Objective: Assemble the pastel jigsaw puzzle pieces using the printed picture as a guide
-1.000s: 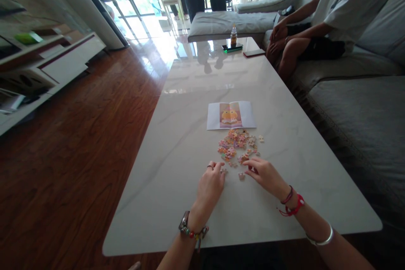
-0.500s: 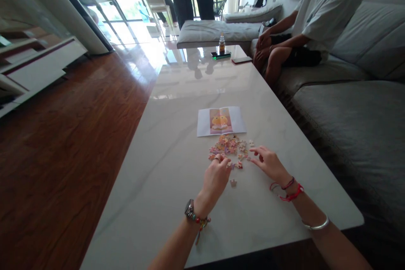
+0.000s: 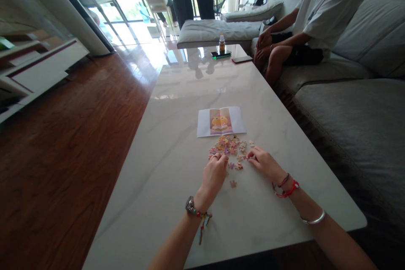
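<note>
A heap of small pink, yellow and cream jigsaw puzzle pieces (image 3: 232, 147) lies on the white table. My left hand (image 3: 214, 175) is at the heap's near left edge, its fingers curled and pressed together; whatever is between them is hidden. At the right side of the heap, my right hand (image 3: 265, 163) has thumb and forefinger closed on a puzzle piece at the pile's edge. One single puzzle piece (image 3: 233, 184) lies apart, nearer to me. Just beyond the heap is a creased paper sheet (image 3: 204, 123) printed with a yellow cartoon picture.
The glossy white table (image 3: 152, 185) stretches away from me. At its far end stand a small bottle (image 3: 222, 44), a dark phone (image 3: 220, 54) and a flat tablet-like device (image 3: 242, 60). A person (image 3: 335, 12) sits on the grey sofa (image 3: 354, 114) along the right.
My right hand has moved slightly left, and its spread finger and thumb have closed at the heap's edge. My left hand has shifted a little left, its fingers still curled.
</note>
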Action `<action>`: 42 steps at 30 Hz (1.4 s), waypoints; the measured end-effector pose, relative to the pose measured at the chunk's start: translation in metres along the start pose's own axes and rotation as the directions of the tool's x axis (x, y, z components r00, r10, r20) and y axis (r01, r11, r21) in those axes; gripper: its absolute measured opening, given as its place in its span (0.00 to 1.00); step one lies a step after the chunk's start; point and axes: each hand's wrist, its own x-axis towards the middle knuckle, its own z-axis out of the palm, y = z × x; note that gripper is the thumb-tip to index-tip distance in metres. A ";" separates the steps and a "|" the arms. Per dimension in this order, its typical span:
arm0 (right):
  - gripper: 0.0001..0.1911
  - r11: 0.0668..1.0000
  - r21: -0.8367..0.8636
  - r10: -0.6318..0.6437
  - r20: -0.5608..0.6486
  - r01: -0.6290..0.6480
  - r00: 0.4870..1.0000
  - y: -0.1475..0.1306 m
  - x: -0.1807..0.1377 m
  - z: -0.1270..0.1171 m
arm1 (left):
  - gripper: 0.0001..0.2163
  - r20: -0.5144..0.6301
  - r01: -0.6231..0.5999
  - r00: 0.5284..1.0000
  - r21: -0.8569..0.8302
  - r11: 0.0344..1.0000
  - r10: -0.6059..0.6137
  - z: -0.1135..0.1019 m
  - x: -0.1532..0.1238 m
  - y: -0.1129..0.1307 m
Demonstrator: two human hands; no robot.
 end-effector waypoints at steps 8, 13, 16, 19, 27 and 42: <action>0.06 0.982 0.180 0.041 0.060 -0.051 0.997 -0.001 -0.003 -0.006 | 0.09 -0.031 0.016 0.999 -0.046 0.999 -0.018 0.003 0.008 -0.002; 0.07 0.983 0.176 0.045 0.052 -0.054 0.998 0.000 -0.005 -0.007 | 0.08 -0.079 0.014 0.997 -0.045 0.999 -0.018 0.004 0.002 -0.002; 0.07 0.984 0.173 0.026 0.038 -0.032 0.999 0.002 -0.004 -0.005 | 0.09 -0.097 -0.005 0.995 -0.068 0.998 -0.002 0.001 -0.005 -0.003; 0.07 0.990 0.141 0.003 0.022 -0.006 1.000 0.003 -0.002 -0.003 | 0.09 -0.085 -0.017 0.996 -0.062 0.998 0.012 -0.002 -0.011 -0.006; 0.06 0.999 0.024 -0.045 -0.086 0.047 0.995 -0.007 0.030 -0.008 | 0.09 -0.146 0.067 0.986 -0.078 0.995 -0.078 -0.007 0.011 -0.033; 0.06 0.995 -0.081 -0.066 -0.053 0.061 0.996 -0.010 0.089 0.016 | 0.15 -0.199 -0.119 0.974 -0.041 0.992 0.108 -0.012 0.013 -0.048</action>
